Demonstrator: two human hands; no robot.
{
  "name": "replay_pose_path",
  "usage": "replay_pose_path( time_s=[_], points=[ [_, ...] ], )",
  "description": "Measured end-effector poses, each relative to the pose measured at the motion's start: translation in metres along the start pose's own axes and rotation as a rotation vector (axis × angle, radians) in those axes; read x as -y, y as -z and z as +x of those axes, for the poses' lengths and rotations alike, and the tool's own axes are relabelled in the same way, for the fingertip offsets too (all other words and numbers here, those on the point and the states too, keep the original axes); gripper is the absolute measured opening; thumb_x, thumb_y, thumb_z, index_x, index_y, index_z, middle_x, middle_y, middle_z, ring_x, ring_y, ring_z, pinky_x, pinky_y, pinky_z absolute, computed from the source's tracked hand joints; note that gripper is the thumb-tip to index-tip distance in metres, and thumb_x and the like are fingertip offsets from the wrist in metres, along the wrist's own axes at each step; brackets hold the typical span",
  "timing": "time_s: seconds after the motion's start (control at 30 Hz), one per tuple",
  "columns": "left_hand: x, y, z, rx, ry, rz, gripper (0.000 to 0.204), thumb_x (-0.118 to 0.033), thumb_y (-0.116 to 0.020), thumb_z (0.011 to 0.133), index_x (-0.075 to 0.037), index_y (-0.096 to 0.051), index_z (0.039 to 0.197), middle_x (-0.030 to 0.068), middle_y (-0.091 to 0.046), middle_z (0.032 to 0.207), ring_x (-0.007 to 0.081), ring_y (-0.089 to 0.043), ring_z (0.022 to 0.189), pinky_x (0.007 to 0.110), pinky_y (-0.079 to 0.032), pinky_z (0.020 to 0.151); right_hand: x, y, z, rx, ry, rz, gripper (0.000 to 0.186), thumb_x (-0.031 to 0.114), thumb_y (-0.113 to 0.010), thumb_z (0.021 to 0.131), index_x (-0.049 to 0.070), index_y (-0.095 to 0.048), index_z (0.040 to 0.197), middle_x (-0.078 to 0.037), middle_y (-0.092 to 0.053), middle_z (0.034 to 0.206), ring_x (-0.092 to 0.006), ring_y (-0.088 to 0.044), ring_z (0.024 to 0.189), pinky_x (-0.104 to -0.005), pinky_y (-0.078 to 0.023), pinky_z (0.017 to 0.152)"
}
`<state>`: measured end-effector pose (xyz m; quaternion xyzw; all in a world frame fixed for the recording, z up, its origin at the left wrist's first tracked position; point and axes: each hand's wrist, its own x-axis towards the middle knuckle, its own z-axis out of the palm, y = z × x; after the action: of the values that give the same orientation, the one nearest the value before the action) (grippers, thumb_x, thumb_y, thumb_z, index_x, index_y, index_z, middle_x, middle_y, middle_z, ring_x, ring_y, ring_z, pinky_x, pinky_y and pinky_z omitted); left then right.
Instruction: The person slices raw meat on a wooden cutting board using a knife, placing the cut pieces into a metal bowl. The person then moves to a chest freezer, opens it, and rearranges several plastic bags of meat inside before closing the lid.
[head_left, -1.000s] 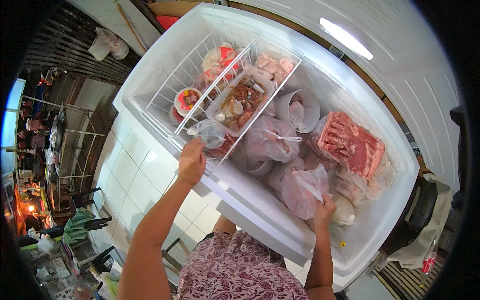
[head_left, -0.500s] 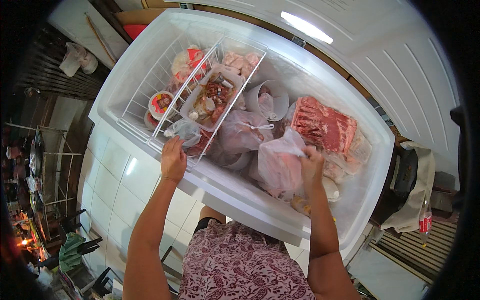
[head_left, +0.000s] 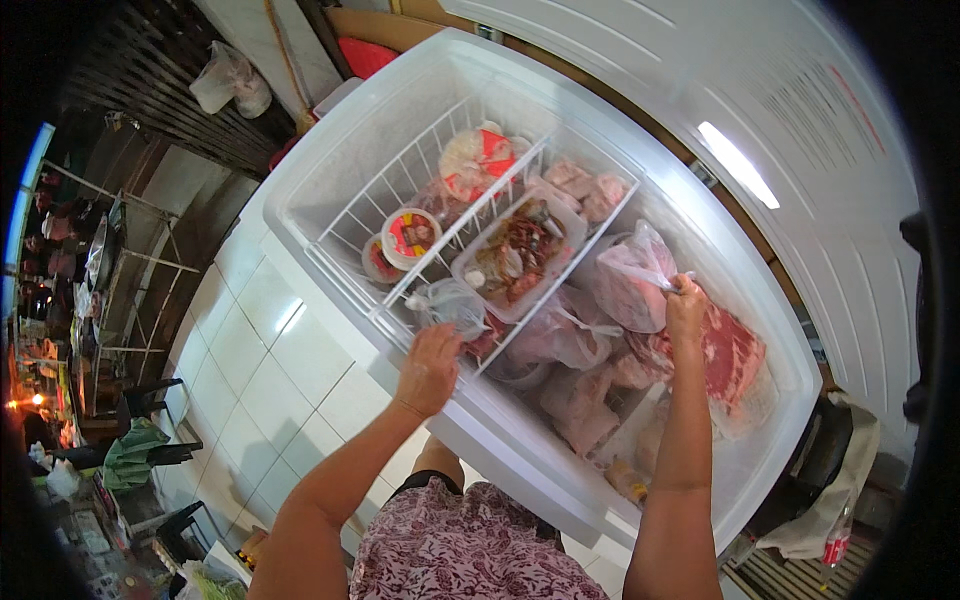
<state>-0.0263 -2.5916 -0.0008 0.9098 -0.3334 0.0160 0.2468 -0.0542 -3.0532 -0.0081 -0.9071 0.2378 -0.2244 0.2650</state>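
I look down into an open white chest freezer (head_left: 330, 170). My left hand (head_left: 430, 365) rests on the near corner of a white wire basket (head_left: 400, 200), beside a small clear knotted bag (head_left: 450, 305). My right hand (head_left: 685, 305) grips the knotted top of a clear plastic bag of pale meat (head_left: 625, 285), lifted above the other bags. Under it lie more bagged meat (head_left: 565, 335) and a red slab of ribs (head_left: 735, 355). The basket holds a clear tub of food (head_left: 515, 255) and round lidded cups (head_left: 410, 235).
The raised freezer lid (head_left: 760, 130) stands behind. White floor tiles (head_left: 260, 340) run along the freezer's left side. A metal rack (head_left: 110, 270) and dark chairs (head_left: 150, 440) stand at the left. A cloth (head_left: 830, 500) and a bottle (head_left: 835, 545) sit at the lower right.
My right hand has raised the bag of pale meat up and toward the back of the freezer. The left hand stays at the basket corner. The view has shifted closer.
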Motion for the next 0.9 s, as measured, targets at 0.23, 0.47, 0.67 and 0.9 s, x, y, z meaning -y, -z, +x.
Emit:
replay_pose_path(
  time_s=[0.23,0.47,0.67,0.9],
  points=[
    [-0.002,0.011,0.017,0.108,-0.019,-0.032,0.048,-0.008,-0.064,0.082,0.0,-0.056,0.129,0.0194,-0.05,0.139,0.0383,-0.043,0.134,0.056,-0.028,0.115,-0.048,-0.031,0.021,0.02,-0.05,-0.176,0.016,-0.001,-0.059,0.074,-0.001,-0.067,0.087,-0.025,-0.067,0.081,-0.0416,-0.066,0.079,-0.0461,-0.05,0.071],
    [0.056,-0.003,0.122,-0.107,0.103,-0.079,0.069,-0.006,-0.068,0.082,0.001,-0.039,0.145,0.026,-0.047,0.141,0.0433,-0.041,0.134,0.057,-0.031,0.112,0.007,-0.036,0.008,0.027,-0.064,-0.551,0.044,0.005,-0.068,0.08,0.003,-0.061,0.123,-0.028,-0.06,0.12,-0.0429,-0.06,0.108,-0.0461,-0.05,0.083],
    [0.102,-0.045,0.177,-0.01,0.314,-0.438,0.066,-0.011,-0.071,0.084,0.0,-0.043,0.143,0.0251,-0.062,0.122,0.0372,-0.066,0.098,0.043,-0.052,0.086,0.11,-0.132,-0.08,0.136,-0.572,0.662,0.084,0.005,-0.069,0.091,0.007,-0.018,0.158,-0.019,-0.044,0.147,-0.0297,-0.045,0.133,-0.0393,-0.038,0.108],
    [0.124,-0.067,0.195,0.032,0.393,-0.694,0.048,-0.01,-0.067,0.088,-0.001,-0.055,0.134,0.0214,-0.067,0.113,0.0305,-0.068,0.096,0.039,-0.052,0.087,0.144,-0.202,-0.091,0.008,-0.703,0.867,0.086,-0.01,-0.062,0.086,0.012,-0.021,0.158,-0.012,-0.05,0.135,-0.0175,-0.052,0.114,-0.027,-0.046,0.091]
  ],
)
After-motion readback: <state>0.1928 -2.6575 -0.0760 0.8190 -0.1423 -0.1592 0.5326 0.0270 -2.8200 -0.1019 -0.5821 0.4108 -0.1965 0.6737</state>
